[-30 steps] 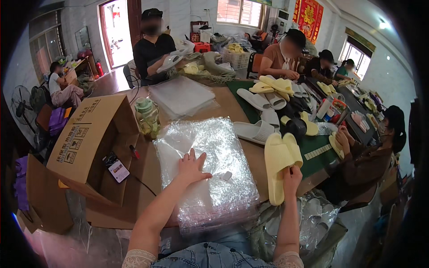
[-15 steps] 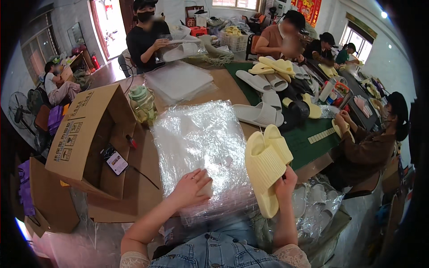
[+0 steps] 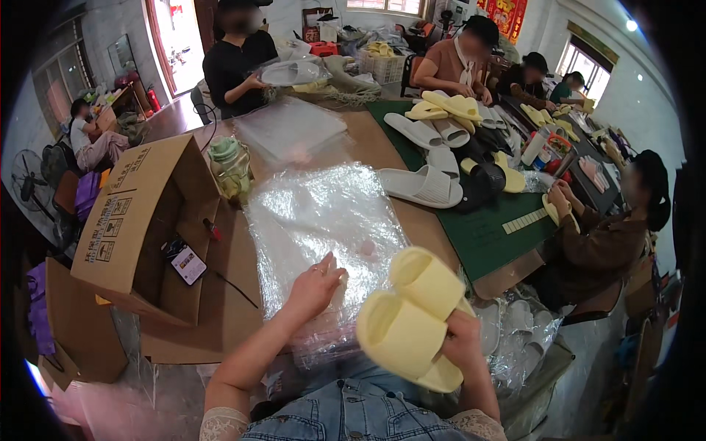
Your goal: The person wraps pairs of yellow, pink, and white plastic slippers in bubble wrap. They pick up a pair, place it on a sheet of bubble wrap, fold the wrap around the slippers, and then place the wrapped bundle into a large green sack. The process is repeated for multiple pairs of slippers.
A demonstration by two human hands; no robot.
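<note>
A pair of pale yellow slippers [image 3: 403, 329] is gripped by my right hand [image 3: 465, 339] at the near right of the table. Both strap ends face me, one slipper overlapping the other; my fingertips are partly hidden behind them. My left hand [image 3: 315, 287] rests on a stack of clear plastic bags [image 3: 323, 213], its fingers stretched out and holding nothing. The stack lies in front of me, shiny and slightly wrinkled, and its near edge hangs close to my body.
An open cardboard box [image 3: 121, 220] stands at the left, with a phone [image 3: 188, 264] inside. Behind are a green-lidded jar [image 3: 232, 169] and more plastic bags [image 3: 290, 132]. Grey slippers [image 3: 423, 186] sit on a green mat [image 3: 485, 246] at right. Several people work around the table.
My right hand has brought the slippers left and nearer, turning their openings toward me. My left hand has slid slightly up the bags. The person opposite has lowered a bagged slipper.
</note>
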